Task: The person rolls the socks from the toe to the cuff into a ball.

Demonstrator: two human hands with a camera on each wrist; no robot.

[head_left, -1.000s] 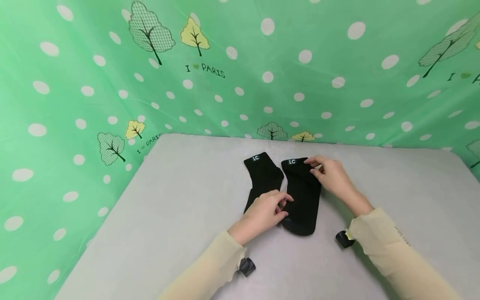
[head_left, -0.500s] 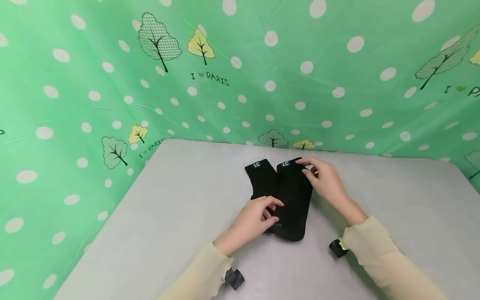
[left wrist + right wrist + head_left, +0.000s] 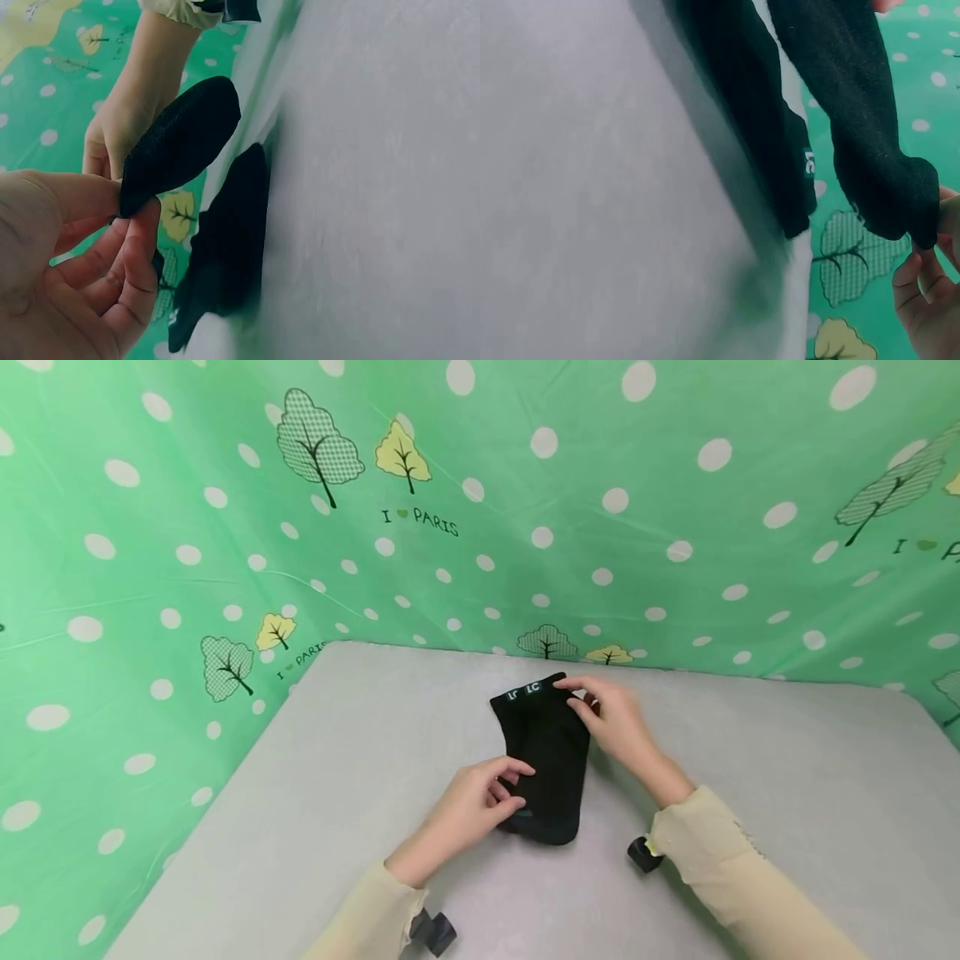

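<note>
A black ankle sock (image 3: 551, 768) hangs between my two hands, raised over the table. My left hand (image 3: 476, 797) pinches its edge near the toe end between thumb and fingertips. Up at the cuff, beside a small white LC label, my right hand (image 3: 615, 718) pinches the corner. A second black sock (image 3: 229, 232) lies flat underneath, with a gap showing between the two in the left wrist view. From the head it is mostly hidden, with just its left edge and label showing. In the right wrist view the lower sock's label (image 3: 809, 162) faces up.
The light grey table (image 3: 337, 760) stretches out on both sides of the socks. Behind it hangs a green cloth (image 3: 420, 577) with white dots and printed trees. A black wrist camera (image 3: 643, 854) sits at the right sleeve.
Both hands have carried the held sock leftward, from beside the other sock to over it. The two LC labels now nearly meet. The head view has tilted slightly upward.
</note>
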